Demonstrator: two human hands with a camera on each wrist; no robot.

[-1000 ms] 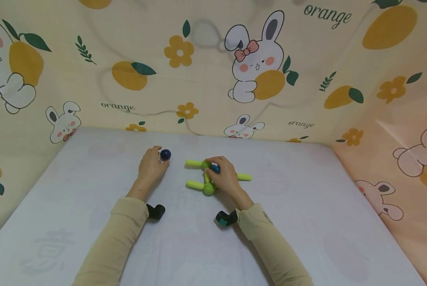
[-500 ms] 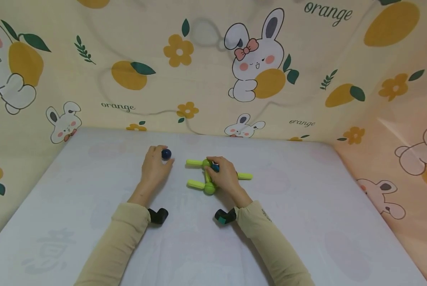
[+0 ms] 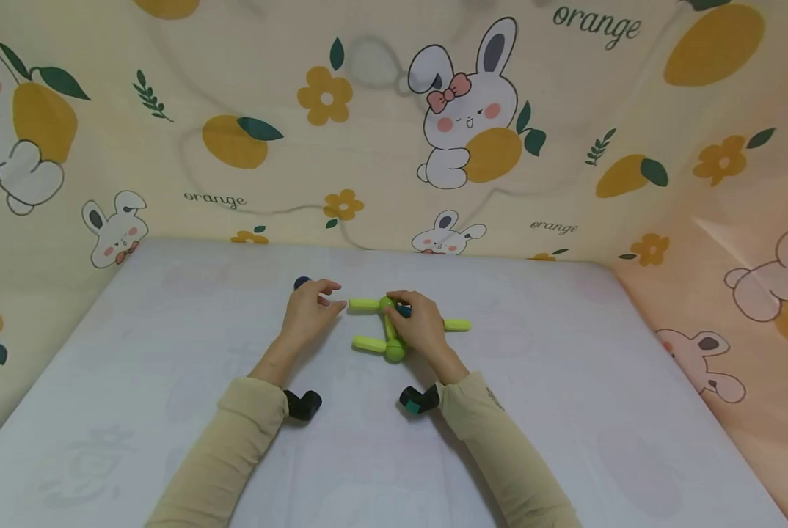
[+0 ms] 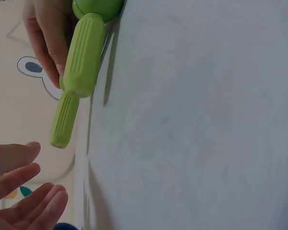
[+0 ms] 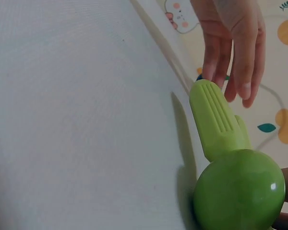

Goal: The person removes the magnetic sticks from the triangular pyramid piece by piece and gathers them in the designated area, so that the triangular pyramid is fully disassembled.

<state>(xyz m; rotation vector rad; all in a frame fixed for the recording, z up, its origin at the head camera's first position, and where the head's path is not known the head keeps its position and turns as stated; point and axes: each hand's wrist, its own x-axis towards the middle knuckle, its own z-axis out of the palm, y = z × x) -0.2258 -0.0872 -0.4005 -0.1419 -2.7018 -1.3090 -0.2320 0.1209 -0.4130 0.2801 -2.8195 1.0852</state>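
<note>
A construction toy of light green ridged rods [image 3: 365,304] and green balls [image 3: 395,350] lies near the middle of the table. My right hand [image 3: 420,323] grips it from the right, with a blue piece [image 3: 403,311] partly covered by the fingers. One more light green rod [image 3: 458,325] sticks out past that hand. To the left, my left hand [image 3: 309,315] holds nothing; its fingers are spread, with the tips close to the end of the upper rod. Behind it a dark blue ball [image 3: 301,282] rests on the table, mostly hidden. In the left wrist view, two rods [image 4: 84,57] point toward my left hand [image 4: 29,191].
A white cloth [image 3: 533,411] covers the table. Patterned curtains [image 3: 367,161] with rabbits and oranges rise along its back and sides. A black wrist camera [image 3: 304,405] sits at the left cuff, another black camera [image 3: 418,400] at the right.
My left hand has let go of the dark blue ball and moved right, toward the green rod ends. The ball stays behind on the table. My right hand keeps its grip on the toy.
</note>
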